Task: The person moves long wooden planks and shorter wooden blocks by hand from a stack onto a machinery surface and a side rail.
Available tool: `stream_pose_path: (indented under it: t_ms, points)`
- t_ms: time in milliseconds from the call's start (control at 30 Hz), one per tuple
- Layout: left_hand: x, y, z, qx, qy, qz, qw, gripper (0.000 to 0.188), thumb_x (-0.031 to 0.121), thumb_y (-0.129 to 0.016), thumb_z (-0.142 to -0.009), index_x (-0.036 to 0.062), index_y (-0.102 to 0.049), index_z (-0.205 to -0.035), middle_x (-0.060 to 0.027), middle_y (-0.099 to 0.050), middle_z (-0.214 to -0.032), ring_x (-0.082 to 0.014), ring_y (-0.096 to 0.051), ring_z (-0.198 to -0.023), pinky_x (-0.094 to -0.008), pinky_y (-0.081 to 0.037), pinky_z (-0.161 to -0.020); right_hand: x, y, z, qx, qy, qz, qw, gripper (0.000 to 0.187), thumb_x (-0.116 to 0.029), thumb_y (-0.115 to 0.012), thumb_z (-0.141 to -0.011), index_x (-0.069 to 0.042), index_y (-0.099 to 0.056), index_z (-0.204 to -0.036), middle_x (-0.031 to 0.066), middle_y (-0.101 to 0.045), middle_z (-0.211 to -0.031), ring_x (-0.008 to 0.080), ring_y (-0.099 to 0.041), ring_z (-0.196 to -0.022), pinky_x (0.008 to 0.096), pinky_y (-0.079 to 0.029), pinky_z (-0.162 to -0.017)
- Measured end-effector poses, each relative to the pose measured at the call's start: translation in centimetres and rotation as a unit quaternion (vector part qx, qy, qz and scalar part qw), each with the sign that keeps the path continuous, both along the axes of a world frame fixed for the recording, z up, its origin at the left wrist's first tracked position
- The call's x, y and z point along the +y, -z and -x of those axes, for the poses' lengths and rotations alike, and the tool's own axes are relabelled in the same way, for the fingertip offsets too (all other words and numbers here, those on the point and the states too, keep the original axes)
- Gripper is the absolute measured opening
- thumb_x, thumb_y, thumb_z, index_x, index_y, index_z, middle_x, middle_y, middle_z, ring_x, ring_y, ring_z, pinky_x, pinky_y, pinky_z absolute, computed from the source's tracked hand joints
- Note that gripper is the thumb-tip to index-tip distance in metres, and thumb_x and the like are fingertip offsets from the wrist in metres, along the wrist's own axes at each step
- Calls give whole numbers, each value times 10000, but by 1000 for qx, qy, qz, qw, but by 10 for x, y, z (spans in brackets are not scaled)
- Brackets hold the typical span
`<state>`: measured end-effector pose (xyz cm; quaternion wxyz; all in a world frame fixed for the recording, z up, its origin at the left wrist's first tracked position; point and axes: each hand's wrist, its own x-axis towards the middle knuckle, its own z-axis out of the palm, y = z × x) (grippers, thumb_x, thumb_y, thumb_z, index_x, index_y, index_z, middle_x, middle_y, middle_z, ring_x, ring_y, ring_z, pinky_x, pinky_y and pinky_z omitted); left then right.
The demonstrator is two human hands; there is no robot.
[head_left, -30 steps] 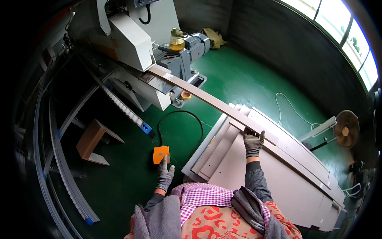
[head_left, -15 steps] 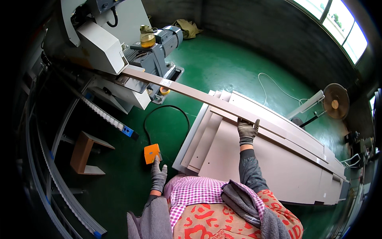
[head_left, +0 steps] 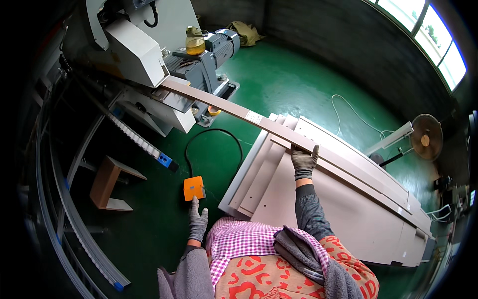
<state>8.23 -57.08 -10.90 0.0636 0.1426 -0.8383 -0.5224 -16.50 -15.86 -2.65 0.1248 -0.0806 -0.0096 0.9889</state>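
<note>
A long, narrow pinkish-beige board strip [head_left: 219, 103] with a small white label slants from the opening of the grey-white machine [head_left: 137, 52] down over a stack of wider panels [head_left: 294, 204]. My right hand [head_left: 304, 162], in a grey glove, grips the strip's near edge above the stack, fingers partly hidden by the strip. My left hand [head_left: 197, 219], also gloved, hangs free at the left of my body, fingers stretched out and holding nothing. Just beyond its fingertips in the view, an orange foot pedal box [head_left: 193, 188] sits on the floor.
A black cable [head_left: 219, 130] loops from the pedal. Left stand a curved roller rail [head_left: 132, 142] and a brown open-sided box stand [head_left: 107, 184]. Motors [head_left: 224, 46] and a jar of yellow liquid [head_left: 195, 46] are by the machine. A pedestal fan [head_left: 425, 138] stands at the right.
The strip has slid rightward, away from the machine, its label now closer to my right hand. That hand stays at about the same spot. The view has shifted slightly; my left hand remains low.
</note>
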Motion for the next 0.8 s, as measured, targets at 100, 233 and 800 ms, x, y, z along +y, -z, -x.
stream_pose_path:
  t_ms: [100, 233, 800]
  points:
    - [2, 1, -5, -26, -10, -13, 1000, 748, -22, -593, -867, 71, -270, -1535, -227, -426, -1479, -318, -448, -1348, -385, -331, -1134, -6, 2, 4, 14, -15, -12, 1000, 382, -273, -781, -789, -119, -627, -1103, 114, -632, -1179, 327, -559, -1154, 576, -421, -1025]
    - [6, 9, -3, -29, -14, -33, 999, 749, -24, -591, -870, 74, -265, -1537, -229, -418, -1484, -314, -439, -1360, -383, -319, -1142, -9, -1, 8, 11, -20, -12, 1000, 362, -253, -774, -796, -124, -628, -1101, 108, -632, -1182, 323, -556, -1165, 581, -415, -1034]
    - [12, -3, 14, -18, 12, -46, 999, 734, -30, -582, -872, 82, -284, -1534, -220, -420, -1483, -310, -450, -1340, -388, -334, -1131, -55, 4, 43, -82, -101, 104, 986, 431, -211, -788, -820, -38, -573, -1152, 172, -628, -1147, 365, -599, -1089, 552, -478, -1014]
